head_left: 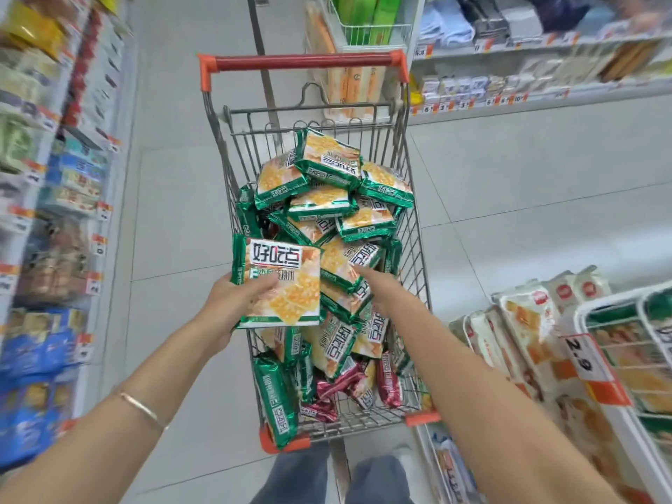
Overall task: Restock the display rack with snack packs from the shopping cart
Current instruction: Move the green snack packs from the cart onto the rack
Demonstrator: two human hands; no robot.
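My left hand (232,303) has a green snack pack (282,285) pinched along its near edge, thumb on the face and fingers curled beneath, and holds it just above the shopping cart (414,234). My right hand (381,289) reaches into the heap (327,183) with fingers stretched out. Its tips are at a pack, but as far as I can see it has hold of nothing. My worry is the foil: glossy wrap held by one edge could slide out when I swing it toward the display rack (581,318), which sits low on my right at the edge of view. The heap is loose and tilted, so tugging one pack free may send its neighbours sliding. One green pack (276,405) at the near left corner already looks close to tipping over the rim. There are also red packs (338,387) near the bottom, and a hurried grab could bring up the wrong product.
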